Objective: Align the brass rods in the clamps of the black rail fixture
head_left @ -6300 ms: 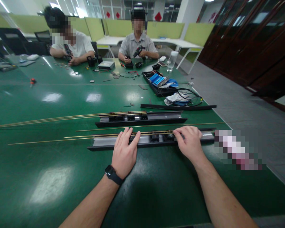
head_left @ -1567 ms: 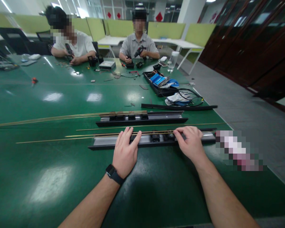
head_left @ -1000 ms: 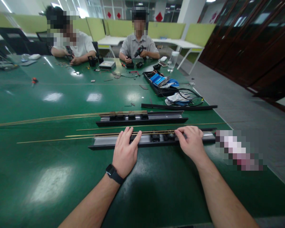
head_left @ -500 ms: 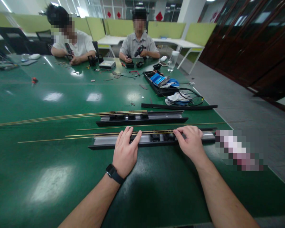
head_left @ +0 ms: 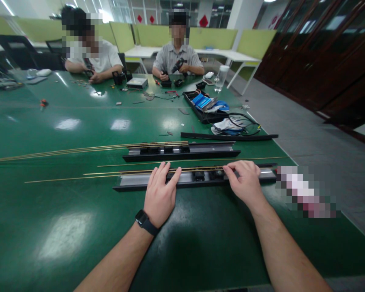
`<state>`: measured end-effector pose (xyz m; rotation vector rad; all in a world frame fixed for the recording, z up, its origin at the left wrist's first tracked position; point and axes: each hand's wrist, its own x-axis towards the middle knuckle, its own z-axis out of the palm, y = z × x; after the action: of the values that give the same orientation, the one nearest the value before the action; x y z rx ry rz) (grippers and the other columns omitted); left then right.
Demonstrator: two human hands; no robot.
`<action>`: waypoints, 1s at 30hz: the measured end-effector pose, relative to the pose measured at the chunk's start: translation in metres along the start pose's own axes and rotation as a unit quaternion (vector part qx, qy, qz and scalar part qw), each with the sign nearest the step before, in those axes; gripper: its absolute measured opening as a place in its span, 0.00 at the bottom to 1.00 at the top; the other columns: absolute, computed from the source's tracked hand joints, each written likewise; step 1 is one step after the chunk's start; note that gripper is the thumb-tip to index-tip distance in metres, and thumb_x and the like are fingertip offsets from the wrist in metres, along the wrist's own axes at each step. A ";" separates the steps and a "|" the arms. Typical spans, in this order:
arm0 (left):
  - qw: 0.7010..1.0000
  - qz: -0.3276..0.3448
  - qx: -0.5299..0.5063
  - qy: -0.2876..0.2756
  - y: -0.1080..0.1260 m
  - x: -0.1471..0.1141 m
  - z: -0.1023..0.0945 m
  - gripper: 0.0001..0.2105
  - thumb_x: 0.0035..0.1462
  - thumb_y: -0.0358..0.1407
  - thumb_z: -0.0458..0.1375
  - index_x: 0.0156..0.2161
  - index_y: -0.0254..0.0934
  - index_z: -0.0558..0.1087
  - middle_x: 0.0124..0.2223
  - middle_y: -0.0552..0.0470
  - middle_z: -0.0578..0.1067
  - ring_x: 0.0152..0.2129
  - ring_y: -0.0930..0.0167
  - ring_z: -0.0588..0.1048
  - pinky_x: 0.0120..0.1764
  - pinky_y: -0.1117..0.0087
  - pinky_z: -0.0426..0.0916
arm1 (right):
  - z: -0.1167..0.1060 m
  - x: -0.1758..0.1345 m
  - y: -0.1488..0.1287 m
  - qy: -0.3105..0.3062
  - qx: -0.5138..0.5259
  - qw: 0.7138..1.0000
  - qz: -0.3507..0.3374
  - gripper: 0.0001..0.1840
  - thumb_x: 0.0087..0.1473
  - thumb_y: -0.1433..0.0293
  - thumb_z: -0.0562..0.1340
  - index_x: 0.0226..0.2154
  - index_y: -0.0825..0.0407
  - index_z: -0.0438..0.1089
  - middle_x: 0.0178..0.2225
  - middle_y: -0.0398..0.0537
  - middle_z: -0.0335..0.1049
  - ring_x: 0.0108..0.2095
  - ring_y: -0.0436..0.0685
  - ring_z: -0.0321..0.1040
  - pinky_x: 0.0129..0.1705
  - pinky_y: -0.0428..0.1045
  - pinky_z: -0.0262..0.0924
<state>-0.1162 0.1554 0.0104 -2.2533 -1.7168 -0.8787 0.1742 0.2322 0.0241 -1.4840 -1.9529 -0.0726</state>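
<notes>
My left hand [head_left: 162, 192], with a dark watch at the wrist, lies with fingers spread across the near metal channel [head_left: 134, 180] and the thin brass rods on it. Thumb and forefinger of my right hand [head_left: 243, 180] pinch a brass rod [head_left: 200, 168] over the right part of this channel. Black blocks [head_left: 198, 174] sit inside the channel, some hidden by my left hand. Another brass rod [head_left: 69, 179] sticks out past the channel's left end. Behind it, a loose brass rod [head_left: 124, 164] lies on the green table [head_left: 88, 231].
A second channel [head_left: 207, 152] with black blocks and long brass rods [head_left: 79, 151] lies just beyond. Farther back are a black strip [head_left: 228, 137], gloves [head_left: 228, 126] with cables, and a black tray [head_left: 208, 118]. Two people sit across the table, one holding a power drill [head_left: 179, 65].
The brass rod sticking out at the left has slid very slightly to the right. Both my hands stay in almost the same place.
</notes>
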 end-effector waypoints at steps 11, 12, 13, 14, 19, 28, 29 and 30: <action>1.000 0.003 0.013 -0.001 0.001 0.001 0.000 0.26 0.65 0.25 0.53 0.66 0.41 0.69 0.68 0.36 0.67 0.69 0.53 0.61 0.67 0.45 0.61 | 0.001 -0.002 -0.006 0.010 0.005 1.000 -0.006 0.14 0.65 0.57 0.60 0.34 0.46 0.76 0.36 0.46 0.78 0.45 0.62 0.66 0.52 0.59 0.49; 1.000 0.002 0.011 -0.003 0.001 0.001 -0.001 0.26 0.65 0.25 0.53 0.66 0.42 0.69 0.68 0.36 0.67 0.69 0.53 0.61 0.67 0.45 0.61 | 0.002 -0.002 -0.006 0.011 0.009 1.000 -0.003 0.14 0.65 0.57 0.60 0.34 0.46 0.76 0.36 0.46 0.78 0.44 0.62 0.66 0.52 0.59 0.49; 1.000 0.001 0.010 -0.005 0.001 0.001 -0.001 0.26 0.65 0.25 0.53 0.66 0.42 0.69 0.68 0.36 0.66 0.69 0.53 0.61 0.67 0.45 0.61 | 0.002 -0.002 -0.006 0.011 0.013 1.000 -0.001 0.14 0.64 0.57 0.60 0.34 0.45 0.76 0.35 0.46 0.78 0.44 0.62 0.66 0.52 0.59 0.49; 1.000 0.001 0.010 -0.006 0.001 0.001 -0.001 0.26 0.65 0.25 0.53 0.66 0.42 0.69 0.68 0.36 0.66 0.69 0.53 0.61 0.67 0.45 0.61 | 0.002 -0.002 -0.006 0.011 0.017 1.000 0.002 0.14 0.64 0.56 0.60 0.34 0.45 0.76 0.35 0.46 0.78 0.44 0.62 0.66 0.52 0.59 0.49; 1.000 0.004 0.013 -0.001 0.002 0.002 -0.002 0.25 0.65 0.25 0.53 0.65 0.41 0.70 0.67 0.36 0.68 0.69 0.53 0.62 0.66 0.45 0.61 | 0.002 -0.001 -0.004 0.004 0.027 1.000 0.004 0.14 0.64 0.56 0.60 0.32 0.45 0.75 0.34 0.46 0.78 0.44 0.62 0.66 0.52 0.59 0.49; 1.000 0.010 0.021 0.001 0.001 0.002 -0.002 0.25 0.65 0.25 0.53 0.65 0.41 0.70 0.67 0.35 0.68 0.68 0.53 0.63 0.67 0.46 0.61 | 0.000 0.000 0.000 0.003 0.010 1.000 0.003 0.14 0.64 0.57 0.60 0.31 0.46 0.74 0.34 0.46 0.77 0.44 0.62 0.65 0.51 0.59 0.49; 1.000 0.009 0.020 0.000 0.001 0.002 -0.002 0.25 0.65 0.25 0.53 0.65 0.41 0.70 0.67 0.35 0.67 0.68 0.53 0.62 0.67 0.46 0.61 | -0.001 0.000 0.001 0.004 0.008 1.000 0.003 0.14 0.64 0.57 0.60 0.31 0.46 0.74 0.34 0.46 0.77 0.44 0.62 0.65 0.51 0.59 0.49; 1.000 0.007 0.018 -0.002 0.001 0.002 -0.001 0.25 0.65 0.25 0.53 0.66 0.41 0.70 0.68 0.35 0.67 0.68 0.53 0.62 0.67 0.46 0.61 | -0.001 0.000 0.002 0.005 0.006 1.000 0.002 0.14 0.64 0.57 0.60 0.31 0.46 0.74 0.34 0.46 0.77 0.44 0.62 0.66 0.51 0.59 0.49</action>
<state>-0.1155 0.1556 0.0127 -2.2422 -1.7013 -0.8337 0.1760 0.2323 0.0243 -1.4770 -1.9396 -0.0659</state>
